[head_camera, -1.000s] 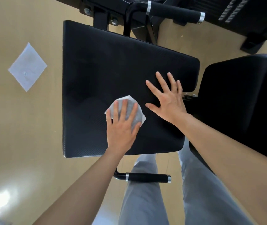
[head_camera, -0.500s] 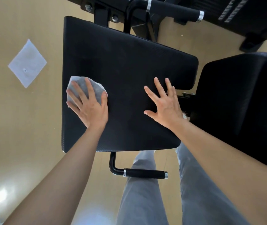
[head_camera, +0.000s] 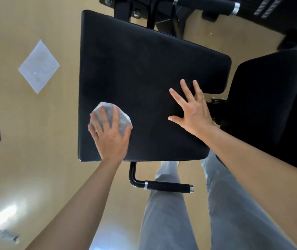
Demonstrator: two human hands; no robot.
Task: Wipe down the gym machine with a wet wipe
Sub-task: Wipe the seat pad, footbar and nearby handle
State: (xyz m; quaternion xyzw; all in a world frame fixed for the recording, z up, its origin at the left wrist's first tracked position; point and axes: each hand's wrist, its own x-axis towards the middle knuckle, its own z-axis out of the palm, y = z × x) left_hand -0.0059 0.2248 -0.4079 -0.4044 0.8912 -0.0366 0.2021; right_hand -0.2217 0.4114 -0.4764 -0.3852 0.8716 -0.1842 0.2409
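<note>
The gym machine's black padded seat (head_camera: 144,69) fills the middle of the view. My left hand (head_camera: 109,136) lies flat with straight fingers on a white wet wipe (head_camera: 121,120), pressing it onto the pad near its left front corner. My right hand (head_camera: 192,110) rests flat on the pad's right side, fingers spread, holding nothing.
A second black pad (head_camera: 274,109) stands to the right. A black handle bar (head_camera: 167,185) with chrome ends sticks out below the seat, another bar (head_camera: 205,2) at the top. A white square sheet (head_camera: 38,65) lies on the tan floor at the left. My grey-trousered legs (head_camera: 171,213) are below.
My left hand swept the wipe from the pad's centre to its left edge, then down toward the left front corner. My right hand stayed flat in place.
</note>
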